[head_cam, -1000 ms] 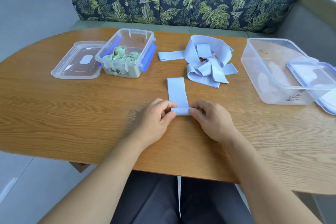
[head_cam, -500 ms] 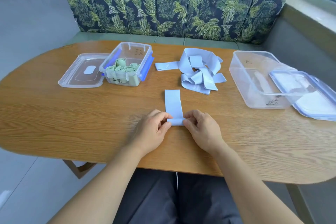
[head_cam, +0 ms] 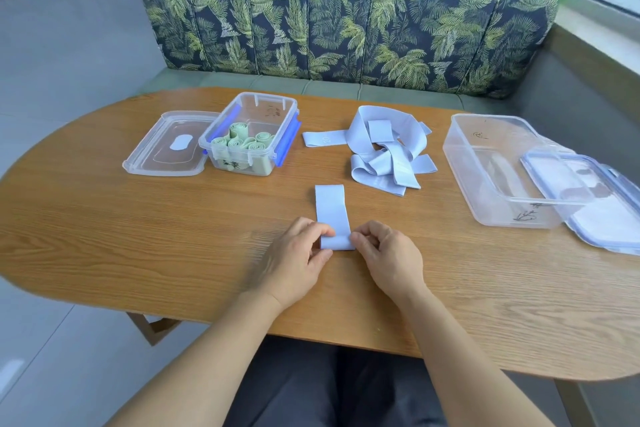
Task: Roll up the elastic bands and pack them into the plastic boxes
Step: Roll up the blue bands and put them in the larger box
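Pinching the near end of a pale blue elastic band [head_cam: 331,211], the left hand [head_cam: 298,253] and right hand [head_cam: 389,255] sit close together at the near middle of the wooden table [head_cam: 138,236], thumbs and forefingers curled onto the band's two side edges. The rest of the band lies flat, running away from the person. Against the view of a second ago, the hands hold the same place and the flat length looks much the same; the near end shows only a first turn-over. Judgement: rolling of this band has barely begun.

The remaining blue bands [head_cam: 381,152] lie in a loose tangle beyond, between the two boxes. The small clear box [head_cam: 289,107] at far left already holds green rolls [head_cam: 242,141], its lid [head_cam: 166,149] touching its left side. The large clear box [head_cam: 491,170] at right appears to hold nothing yet, its lid [head_cam: 595,198] leaning on its rim. Judgement: the blue batch is unpacked, so most of the work remains
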Motion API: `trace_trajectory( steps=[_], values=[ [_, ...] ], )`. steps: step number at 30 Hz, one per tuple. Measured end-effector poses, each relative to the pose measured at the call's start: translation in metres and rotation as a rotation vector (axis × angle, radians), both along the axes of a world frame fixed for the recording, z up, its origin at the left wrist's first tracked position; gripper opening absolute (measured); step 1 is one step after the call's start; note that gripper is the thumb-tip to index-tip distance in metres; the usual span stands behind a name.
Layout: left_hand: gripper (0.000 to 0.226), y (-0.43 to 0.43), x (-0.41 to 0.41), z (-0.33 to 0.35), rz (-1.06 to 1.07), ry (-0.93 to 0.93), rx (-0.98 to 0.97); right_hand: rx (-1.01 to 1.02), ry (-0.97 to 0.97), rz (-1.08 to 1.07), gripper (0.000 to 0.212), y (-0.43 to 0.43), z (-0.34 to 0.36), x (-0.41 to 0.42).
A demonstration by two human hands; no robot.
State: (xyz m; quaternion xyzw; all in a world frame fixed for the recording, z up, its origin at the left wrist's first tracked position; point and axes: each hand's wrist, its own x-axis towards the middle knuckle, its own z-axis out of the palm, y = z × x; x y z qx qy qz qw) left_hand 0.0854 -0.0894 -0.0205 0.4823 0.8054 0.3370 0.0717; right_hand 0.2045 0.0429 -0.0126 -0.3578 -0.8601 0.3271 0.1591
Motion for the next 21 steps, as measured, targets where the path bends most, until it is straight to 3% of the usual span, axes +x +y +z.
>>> trace_trajectory(
  steps=[6, 12, 21],
  values=[
    [0.023, 0.004, -0.003, -0.002, 0.078, -0.020, 0.012, -0.032, 0.093, -0.029, 0.010, -0.001, -0.001, 0.003],
    [0.024, 0.008, -0.008, -0.008, 0.092, -0.019, 0.030, 0.056, 0.108, 0.069, 0.033, 0.001, -0.007, 0.004],
    [0.022, 0.011, -0.015, -0.011, 0.060, -0.025, 0.038, 0.088, 0.063, 0.072, 0.016, 0.008, -0.009, -0.003]
  ],
)
